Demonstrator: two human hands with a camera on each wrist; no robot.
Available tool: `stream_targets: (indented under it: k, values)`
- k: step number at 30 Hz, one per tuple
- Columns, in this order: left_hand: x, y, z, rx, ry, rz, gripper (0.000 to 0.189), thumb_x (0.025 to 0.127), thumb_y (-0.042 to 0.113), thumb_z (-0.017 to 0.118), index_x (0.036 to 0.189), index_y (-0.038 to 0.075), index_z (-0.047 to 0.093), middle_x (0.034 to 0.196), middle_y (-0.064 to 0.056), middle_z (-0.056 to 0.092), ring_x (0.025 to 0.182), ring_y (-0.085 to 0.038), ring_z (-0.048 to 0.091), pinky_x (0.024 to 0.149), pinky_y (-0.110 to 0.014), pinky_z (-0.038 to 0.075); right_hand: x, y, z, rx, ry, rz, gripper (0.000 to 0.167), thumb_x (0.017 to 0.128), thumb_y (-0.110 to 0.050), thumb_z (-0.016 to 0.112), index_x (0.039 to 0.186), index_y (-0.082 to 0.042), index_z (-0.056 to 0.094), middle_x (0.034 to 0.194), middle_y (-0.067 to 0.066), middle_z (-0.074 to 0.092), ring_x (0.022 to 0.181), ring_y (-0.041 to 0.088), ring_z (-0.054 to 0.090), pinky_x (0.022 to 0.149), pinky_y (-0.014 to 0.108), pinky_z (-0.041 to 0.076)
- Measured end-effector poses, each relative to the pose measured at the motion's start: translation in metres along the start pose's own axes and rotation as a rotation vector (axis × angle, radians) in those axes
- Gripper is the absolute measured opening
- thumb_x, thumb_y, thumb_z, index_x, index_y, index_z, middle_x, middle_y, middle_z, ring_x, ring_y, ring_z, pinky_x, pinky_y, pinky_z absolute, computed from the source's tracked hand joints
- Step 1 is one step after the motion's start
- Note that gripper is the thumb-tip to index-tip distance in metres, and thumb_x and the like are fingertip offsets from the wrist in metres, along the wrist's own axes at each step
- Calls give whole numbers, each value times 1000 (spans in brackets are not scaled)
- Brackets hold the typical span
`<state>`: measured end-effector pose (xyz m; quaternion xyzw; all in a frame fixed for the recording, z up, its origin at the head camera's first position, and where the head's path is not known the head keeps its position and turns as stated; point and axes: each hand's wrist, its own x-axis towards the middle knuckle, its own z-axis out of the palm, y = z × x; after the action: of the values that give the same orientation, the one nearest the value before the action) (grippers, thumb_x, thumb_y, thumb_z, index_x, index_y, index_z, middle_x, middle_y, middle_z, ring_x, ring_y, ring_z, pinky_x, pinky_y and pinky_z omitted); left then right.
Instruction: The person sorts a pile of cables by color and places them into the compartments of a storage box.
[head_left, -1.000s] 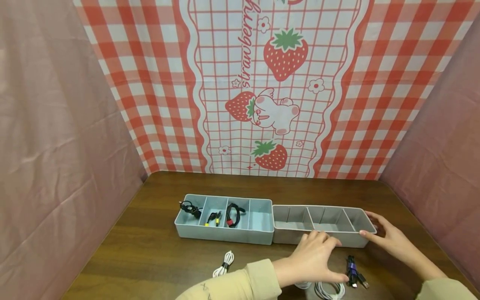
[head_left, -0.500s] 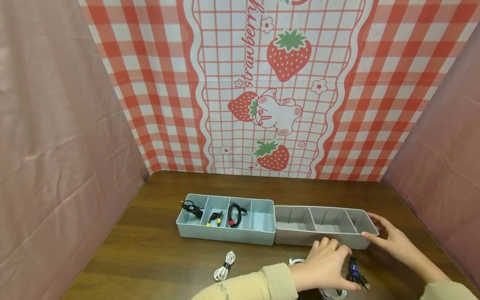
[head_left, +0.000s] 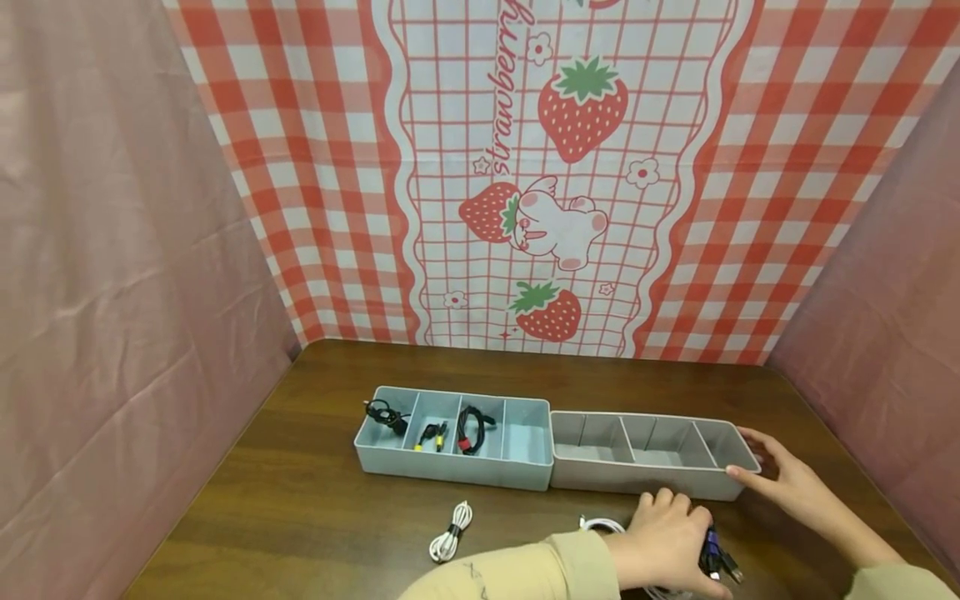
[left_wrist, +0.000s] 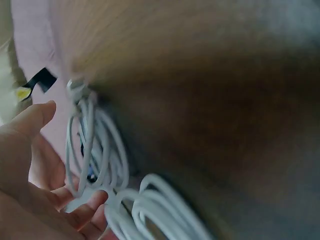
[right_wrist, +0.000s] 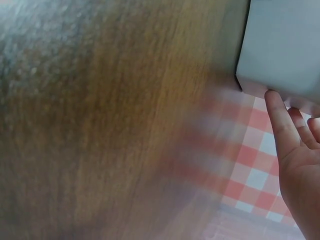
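My left hand [head_left: 667,537] reaches low over the near right of the table, thumb apart from fingers. It partly covers a dark USB cable [head_left: 714,554] bundled with a purple tie. Beneath and beside it lies a coiled white cable [head_left: 603,524]. In the left wrist view the left fingers [left_wrist: 92,207] are right by one white cable bundle [left_wrist: 92,150], with a second white coil [left_wrist: 160,205] close by. My right hand [head_left: 780,475] grips the right end of the grey divided storage box [head_left: 652,481], thumb at its front corner, fingers behind. In the right wrist view, fingertips touch the box's end [right_wrist: 285,55].
Left of the grey box stands a light blue divided box [head_left: 457,468], ends meeting. Black cables [head_left: 472,429] lie in three of its compartments. A white cable with a black tie [head_left: 452,533] lies in front. A checked cloth [head_left: 330,208] hangs behind the table.
My left hand has moved right, from over the white coils toward the purple-tied cable. The right hand stays at the grey box's end. The head view has shifted slightly.
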<state>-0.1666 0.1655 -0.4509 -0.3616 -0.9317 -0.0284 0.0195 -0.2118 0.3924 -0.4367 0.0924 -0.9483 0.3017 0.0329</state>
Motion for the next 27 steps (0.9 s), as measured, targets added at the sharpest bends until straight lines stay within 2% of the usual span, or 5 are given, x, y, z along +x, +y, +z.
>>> stream_targets:
  k: [4, 9, 15, 21, 27]
  values:
    - [-1, 7, 8, 32, -21, 20, 62, 64, 77, 63, 107, 35, 52, 99, 15, 49, 93, -5, 42, 71, -27, 31, 0, 1, 0, 23, 8, -13, 72, 89, -27, 65, 141, 6, 28, 129, 32, 45, 92, -19, 39, 66, 21, 47]
    - [1, 12, 10, 8, -62, 32, 62, 67, 74, 64, 111, 32, 52, 103, 13, 50, 98, -6, 41, 74, -27, 32, 0, 2, 1, 12, 0, -15, 73, 90, -27, 65, 142, 6, 26, 130, 32, 44, 99, 7, 56, 66, 21, 47]
    - [6, 18, 9, 31, -52, -28, 65, 66, 79, 60, 108, 30, 53, 101, 14, 50, 95, -6, 42, 78, -29, 33, 0, 2, 0, 34, 6, -24, 72, 90, -25, 65, 141, 6, 27, 129, 32, 45, 92, -20, 39, 66, 20, 47]
    - [12, 23, 11, 69, -36, -108, 64, 64, 81, 59, 103, 30, 55, 98, 15, 50, 94, -6, 42, 80, -31, 34, 1, 3, 0, 42, -10, -16, 71, 90, -26, 64, 142, 6, 26, 131, 32, 44, 93, -21, 37, 67, 19, 47]
    - [14, 22, 11, 85, -22, -103, 52, 67, 74, 64, 95, 31, 57, 94, 14, 49, 89, -6, 41, 73, -30, 31, 1, 3, 0, 47, -10, -24, 71, 90, -25, 64, 142, 7, 26, 130, 32, 44, 92, -22, 37, 67, 18, 47]
